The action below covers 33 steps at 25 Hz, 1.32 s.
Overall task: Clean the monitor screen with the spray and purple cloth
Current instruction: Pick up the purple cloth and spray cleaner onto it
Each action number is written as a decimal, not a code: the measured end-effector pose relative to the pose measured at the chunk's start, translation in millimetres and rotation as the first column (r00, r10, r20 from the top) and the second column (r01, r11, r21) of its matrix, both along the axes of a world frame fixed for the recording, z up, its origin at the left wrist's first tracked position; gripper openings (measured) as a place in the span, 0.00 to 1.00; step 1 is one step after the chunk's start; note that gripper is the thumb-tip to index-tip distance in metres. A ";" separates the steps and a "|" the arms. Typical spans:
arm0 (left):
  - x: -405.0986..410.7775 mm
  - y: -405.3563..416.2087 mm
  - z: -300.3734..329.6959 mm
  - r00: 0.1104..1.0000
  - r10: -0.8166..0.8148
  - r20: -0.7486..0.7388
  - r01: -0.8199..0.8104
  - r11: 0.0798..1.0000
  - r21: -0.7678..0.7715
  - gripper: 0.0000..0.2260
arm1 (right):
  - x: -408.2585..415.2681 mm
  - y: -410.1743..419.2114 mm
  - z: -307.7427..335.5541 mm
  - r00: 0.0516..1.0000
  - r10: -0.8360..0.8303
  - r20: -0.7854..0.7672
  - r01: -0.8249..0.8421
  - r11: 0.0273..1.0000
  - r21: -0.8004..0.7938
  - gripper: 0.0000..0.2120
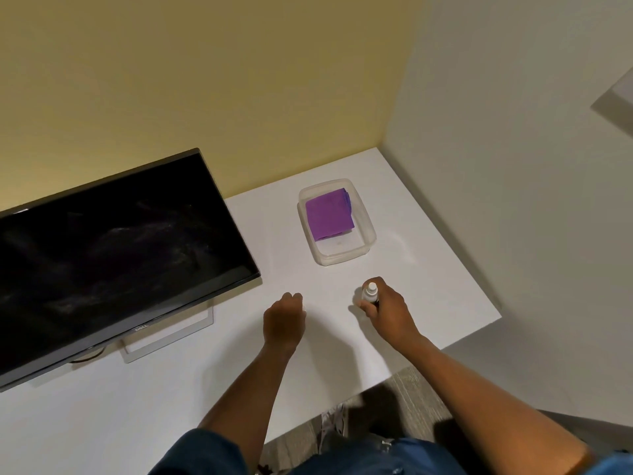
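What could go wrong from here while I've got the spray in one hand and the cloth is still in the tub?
The right hand grips the small spray bottle low, so its nozzle direction is unclear; it might mist the table. The monitor stands on a thin open stand, so hard wiping could rock it. The purple cloth lies in a light plastic tub that may slide.

Both forearms are bare from wrist to well above the elbow, with no watch, ring or band showing on the left hand (pixel 284 320) or the right hand (pixel 387 308). A dark blue sleeve (pixel 202 454) of denim-like cloth covers the left upper arm at the near edge. A lighter blue sleeve edge (pixel 613 462) shows at the near right corner. Dark blue clothing (pixel 404 457) lies between them, and a pale laced shoe (pixel 334 423) shows below on the floor.
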<state>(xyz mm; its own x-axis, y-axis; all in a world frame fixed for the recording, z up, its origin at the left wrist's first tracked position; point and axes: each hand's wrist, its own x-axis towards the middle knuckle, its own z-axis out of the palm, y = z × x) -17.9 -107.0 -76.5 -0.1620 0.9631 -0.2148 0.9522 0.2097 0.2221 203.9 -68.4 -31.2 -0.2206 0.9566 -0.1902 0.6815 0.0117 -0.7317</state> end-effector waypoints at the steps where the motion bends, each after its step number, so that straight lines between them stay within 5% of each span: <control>1: 2.0 -0.2 0.2 1.000 0.002 -0.013 -0.003 0.999 -0.034 0.13 | 1.9 0.0 -1.5 1.000 -0.006 -0.004 0.006 1.000 0.002 0.09; 5: 5.1 0.5 4.0 0.998 0.008 -0.068 -0.014 0.995 -0.095 0.05 | 8.8 -0.6 -5.1 1.000 -0.024 -0.002 0.024 1.000 0.013 0.09; 15: 8.6 -3.4 8.6 0.994 0.090 0.057 -0.082 0.989 -0.127 0.20 | 13.5 -3.3 -9.9 0.999 -0.051 -0.009 0.051 0.998 0.022 0.12; 23: 28.0 46.5 36.8 0.978 -0.006 0.207 -0.053 0.959 0.277 0.13 | 2.4 8.3 -0.4 0.985 -0.156 -0.074 0.157 0.988 -0.001 0.09; 27: 31.1 112.4 19.1 0.974 -0.224 0.032 0.179 0.848 0.499 0.14 | 3.3 15.6 0.7 0.979 -0.176 -0.104 0.182 0.982 0.046 0.11; 33: 35.3 200.6 18.0 0.977 -0.134 0.164 0.114 0.985 0.129 0.33 | 18.1 20.0 -4.7 0.956 -0.237 -0.175 0.250 0.967 0.054 0.16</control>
<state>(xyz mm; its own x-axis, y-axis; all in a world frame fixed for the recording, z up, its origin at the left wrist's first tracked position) 17.4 93.6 -58.5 -0.0104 0.9936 -0.1128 0.9149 0.0550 0.3999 222.0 -48.4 -35.9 -0.0018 0.9953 -0.0966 0.5393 -0.0804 -0.8382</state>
